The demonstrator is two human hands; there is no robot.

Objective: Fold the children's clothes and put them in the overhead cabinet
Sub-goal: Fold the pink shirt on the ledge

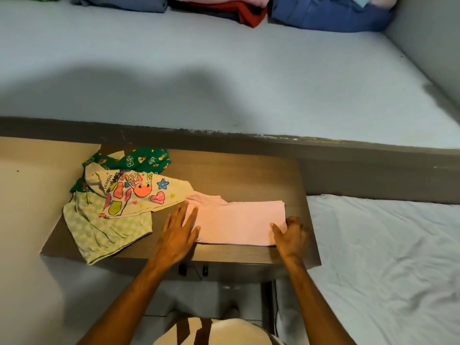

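A pale pink garment (239, 221) lies folded into a long rectangle on the brown table (249, 175). My left hand (179, 230) rests flat on its left end, fingers spread. My right hand (290, 232) pinches the right end of the pink garment, thumb on top and fingers curled under the edge. Left of it lies a loose heap: a cream shirt with a colourful print (139, 192), a light green checked piece (104, 227) hanging over the table's front edge, and a dark green printed piece (142, 159) behind.
Above the table runs a wide pale shelf (224, 70) with folded clothes at its back: blue-grey (124, 2), red and pink (231, 8), blue (331, 14). A bed with a white sheet (388, 257) lies to the right. A beige wall (25, 195) is at left.
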